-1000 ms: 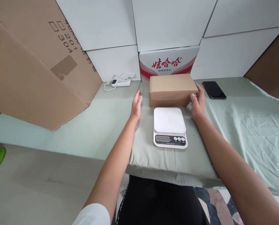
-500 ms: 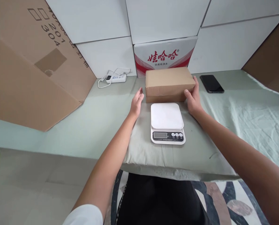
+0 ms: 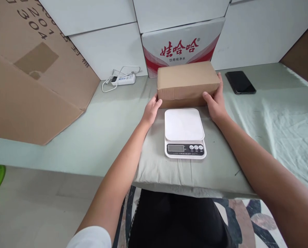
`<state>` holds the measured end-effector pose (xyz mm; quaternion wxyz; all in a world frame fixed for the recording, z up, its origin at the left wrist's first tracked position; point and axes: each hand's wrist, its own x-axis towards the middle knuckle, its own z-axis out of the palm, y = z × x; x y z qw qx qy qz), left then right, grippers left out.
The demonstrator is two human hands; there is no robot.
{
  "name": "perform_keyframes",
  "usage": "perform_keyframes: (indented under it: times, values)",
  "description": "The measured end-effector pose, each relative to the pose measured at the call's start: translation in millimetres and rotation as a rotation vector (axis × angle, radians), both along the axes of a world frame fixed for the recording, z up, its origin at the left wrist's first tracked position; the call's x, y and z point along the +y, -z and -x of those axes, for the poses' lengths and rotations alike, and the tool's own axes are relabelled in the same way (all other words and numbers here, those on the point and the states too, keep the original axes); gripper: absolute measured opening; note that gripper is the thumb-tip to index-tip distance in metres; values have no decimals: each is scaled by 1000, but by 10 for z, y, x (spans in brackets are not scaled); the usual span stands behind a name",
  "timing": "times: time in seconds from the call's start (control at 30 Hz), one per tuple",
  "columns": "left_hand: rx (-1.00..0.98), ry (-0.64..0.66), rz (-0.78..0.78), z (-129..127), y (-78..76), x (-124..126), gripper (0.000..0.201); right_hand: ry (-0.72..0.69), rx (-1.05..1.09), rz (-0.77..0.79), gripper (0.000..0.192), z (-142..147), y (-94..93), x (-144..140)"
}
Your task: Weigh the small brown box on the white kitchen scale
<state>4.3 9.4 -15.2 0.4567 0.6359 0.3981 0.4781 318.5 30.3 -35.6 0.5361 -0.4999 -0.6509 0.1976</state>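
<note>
Cardboard box [image 3: 187,81] sits just behind the scale [image 3: 184,132], long side running left-right. Left hand [image 3: 152,110] open, touching its left end; right hand [image 3: 216,103] cupped round the right end.

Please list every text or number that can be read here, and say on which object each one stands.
"娃哈哈" and below it "饮用纯净水": white and red carton behind the brown box.
"201" and "304": large leaning cardboard sheet; its other characters are not clear.
Scale button labels, power strip label: too small to read.
</note>
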Motion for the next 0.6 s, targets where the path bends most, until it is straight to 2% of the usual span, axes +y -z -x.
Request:
perform_keyframes:
  times: [0.13, 0.23, 0.33, 0.4, 0.5, 0.6]
  values:
    - [-37, -40, -55, -68, 2, 30, 89, -19, 30, -57, 116, 69, -87, -3]
    - [-109, -99, -139, -130, -34, -89, 93, -12, 60, -137, 124, 120, -206, -138]
    - [-135, -105, -211, -127, -70, -430, 93, -5, 76, -241, 128, 96, -249, -435]
    - [-136, -57, -229, -74, -57, -746, 87, 4, 84, -294, 123, 39, -195, -695]
    - [-174, 2, -185, 44, 13, -1200, 78, -17, 70, -291, 115, -31, -47, -1083]
    - [-188, -12, -141, 145, 71, -1472, 80, -27, 69, -265, 109, -5, 46, -1357]
